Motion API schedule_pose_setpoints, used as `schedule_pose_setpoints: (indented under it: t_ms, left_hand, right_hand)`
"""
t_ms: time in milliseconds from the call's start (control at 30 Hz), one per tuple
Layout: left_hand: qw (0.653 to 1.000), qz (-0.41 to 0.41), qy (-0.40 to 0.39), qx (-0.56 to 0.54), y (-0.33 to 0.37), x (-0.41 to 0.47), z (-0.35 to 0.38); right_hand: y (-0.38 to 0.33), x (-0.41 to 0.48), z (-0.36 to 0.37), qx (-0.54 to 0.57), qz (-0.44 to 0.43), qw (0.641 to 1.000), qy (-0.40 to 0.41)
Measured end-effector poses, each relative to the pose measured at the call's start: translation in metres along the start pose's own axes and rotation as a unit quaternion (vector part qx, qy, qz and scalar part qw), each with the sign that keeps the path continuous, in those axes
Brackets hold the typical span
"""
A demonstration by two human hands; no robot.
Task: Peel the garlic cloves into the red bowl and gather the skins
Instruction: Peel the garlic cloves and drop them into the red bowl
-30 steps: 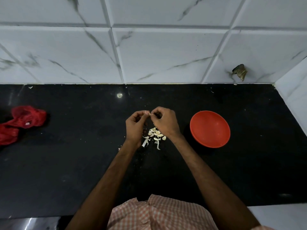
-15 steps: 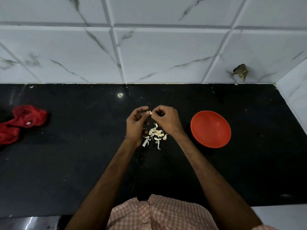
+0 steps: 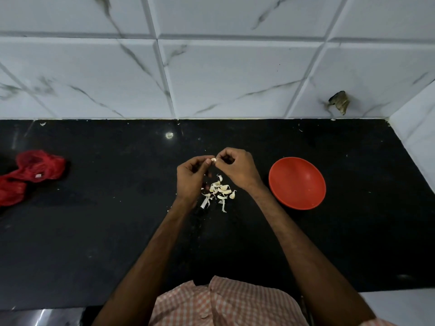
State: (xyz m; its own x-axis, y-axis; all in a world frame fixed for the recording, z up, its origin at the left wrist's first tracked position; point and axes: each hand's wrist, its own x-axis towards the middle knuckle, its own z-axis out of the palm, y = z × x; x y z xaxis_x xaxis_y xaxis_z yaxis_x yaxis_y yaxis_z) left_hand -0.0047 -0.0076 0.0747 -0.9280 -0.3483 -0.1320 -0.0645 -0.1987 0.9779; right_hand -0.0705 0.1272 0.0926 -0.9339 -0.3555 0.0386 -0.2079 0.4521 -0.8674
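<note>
Pinching 1 small pale garlic clove (image 3: 213, 159) between them, the left hand (image 3: 190, 180) and right hand (image 3: 236, 170) hover left of the empty round red plastic bowl (image 3: 297, 183). Better to tear the skin gently above the pile of loose cloves and skins (image 3: 219, 191) on the black worktop (image 3: 94, 220).

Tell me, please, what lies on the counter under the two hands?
A small pile of garlic cloves and skins lies on the black counter. The left hand covers the pile's left edge, so that part is hidden. Above it, left and right hand pinch one clove.
</note>
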Motion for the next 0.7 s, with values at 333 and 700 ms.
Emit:
schedule_pose_setpoints:
  t_ms: [333, 700]
  left_hand:
    - [0.987, -0.095, 0.065, -0.112, -0.002, 0.007, -0.003]
    - [0.991, -0.09, 0.057, -0.084, -0.001, 0.005, 0.004]
  right_hand:
    - [0.006, 0.0, 0.004, 0.012, 0.054, 0.998, -0.003]
    - [0.022, -0.004, 0.015, -0.146, 0.022, 0.989, 0.011]
